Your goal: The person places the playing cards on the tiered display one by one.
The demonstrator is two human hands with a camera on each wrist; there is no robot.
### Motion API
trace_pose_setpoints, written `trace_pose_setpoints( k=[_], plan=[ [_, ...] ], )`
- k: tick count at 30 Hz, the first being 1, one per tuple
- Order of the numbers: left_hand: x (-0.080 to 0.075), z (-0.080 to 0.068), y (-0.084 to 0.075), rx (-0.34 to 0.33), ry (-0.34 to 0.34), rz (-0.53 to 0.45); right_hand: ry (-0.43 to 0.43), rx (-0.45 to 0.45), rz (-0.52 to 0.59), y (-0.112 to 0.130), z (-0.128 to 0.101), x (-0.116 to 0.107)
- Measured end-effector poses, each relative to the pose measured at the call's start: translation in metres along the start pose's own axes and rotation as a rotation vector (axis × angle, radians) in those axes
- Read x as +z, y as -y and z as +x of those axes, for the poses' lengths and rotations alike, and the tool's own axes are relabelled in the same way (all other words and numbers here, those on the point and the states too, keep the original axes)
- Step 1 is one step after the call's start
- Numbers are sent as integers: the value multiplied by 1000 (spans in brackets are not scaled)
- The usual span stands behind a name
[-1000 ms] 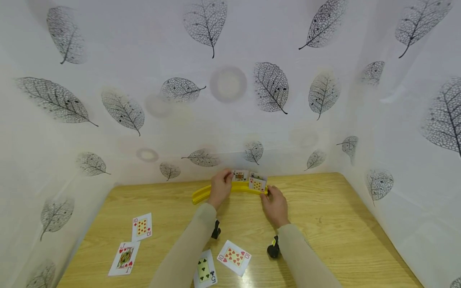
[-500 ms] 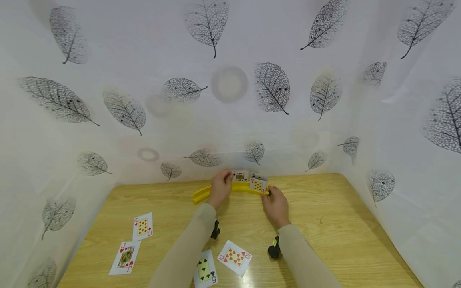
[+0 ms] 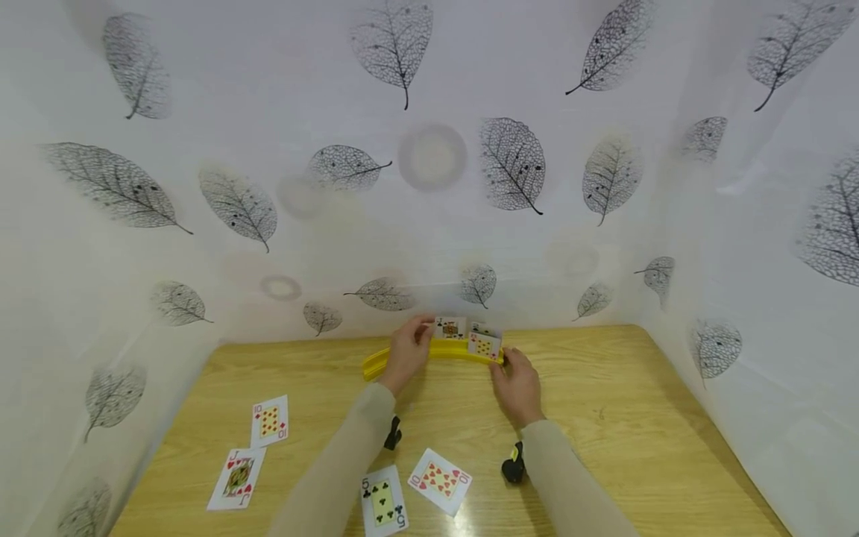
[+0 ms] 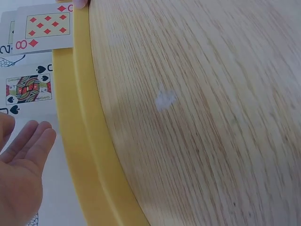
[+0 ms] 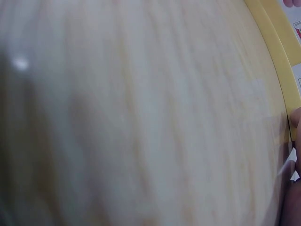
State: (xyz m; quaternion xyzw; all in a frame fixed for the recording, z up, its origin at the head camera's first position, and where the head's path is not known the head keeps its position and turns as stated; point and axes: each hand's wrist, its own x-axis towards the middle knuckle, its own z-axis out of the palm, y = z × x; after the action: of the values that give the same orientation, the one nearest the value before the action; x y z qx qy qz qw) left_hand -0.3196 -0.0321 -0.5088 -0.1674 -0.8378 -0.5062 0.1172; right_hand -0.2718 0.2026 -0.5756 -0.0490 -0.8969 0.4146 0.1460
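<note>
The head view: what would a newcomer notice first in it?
Probably the dark leaves printed on the white backdrop behind the table. Next, the curved yellow rack near the table's far edge, with standing cards and the right hand at its right end. Then four loose cards, lying closer to the camera.

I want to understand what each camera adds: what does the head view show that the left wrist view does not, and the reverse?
Only the head view shows, on the table, two small black objects and four cards: the 10 of diamonds, jack of hearts, 5 of clubs and 10 of hearts.

Only the left wrist view shows a readable 8 on the diamond card and a 2 on the card behind it.

Both show the yellow rack, the left hand and the face card of spades.
</note>
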Motion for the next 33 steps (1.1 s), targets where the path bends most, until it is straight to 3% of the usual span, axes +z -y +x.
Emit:
trace_pose_setpoints(
  k=[8, 15, 27, 33],
  plan=[
    [-22, -14, -5, -6, 52, -29, -1, -13, -3, -1, 0, 2],
    [-46, -35, 4, -13, 112, 39, -4, 1, -9, -2, -1, 2],
    [-110, -70, 28, -108, 134, 227, -8, -13, 0, 0, -2, 2],
    [-146, -88, 40, -65, 100, 310, -11, -6, 8, 2, -3, 1]
  ],
)
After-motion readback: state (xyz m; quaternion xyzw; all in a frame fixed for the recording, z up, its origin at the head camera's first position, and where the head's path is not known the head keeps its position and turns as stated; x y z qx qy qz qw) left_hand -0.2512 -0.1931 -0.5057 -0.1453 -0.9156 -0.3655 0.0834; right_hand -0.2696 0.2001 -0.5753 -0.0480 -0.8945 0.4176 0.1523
